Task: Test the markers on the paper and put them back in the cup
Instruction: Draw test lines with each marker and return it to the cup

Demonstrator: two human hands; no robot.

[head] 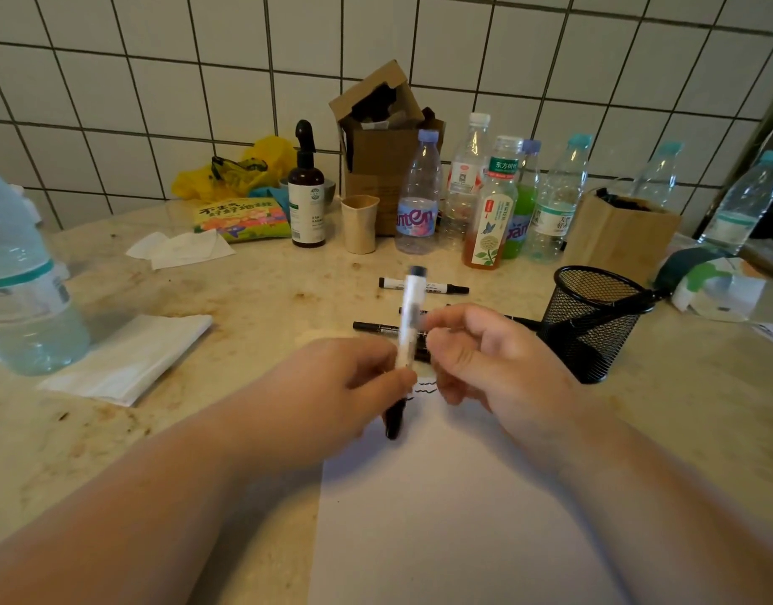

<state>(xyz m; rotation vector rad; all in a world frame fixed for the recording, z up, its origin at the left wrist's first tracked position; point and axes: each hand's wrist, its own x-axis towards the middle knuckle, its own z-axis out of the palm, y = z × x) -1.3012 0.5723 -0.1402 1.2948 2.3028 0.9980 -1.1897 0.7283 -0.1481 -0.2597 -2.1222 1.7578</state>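
A white marker with a black cap stands nearly upright between my hands, blurred. My left hand grips its lower part, and the black end pokes out below the fingers. My right hand touches the marker's barrel from the right with its fingertips. Under both hands lies a white sheet of paper with a black squiggle near its top edge. Other markers lie on the counter beyond the hands. A black mesh cup stands to the right.
Several plastic bottles, a brown spray bottle, a beige cup and a cardboard box line the tiled wall. A large water bottle stands at left, with folded tissues beside it.
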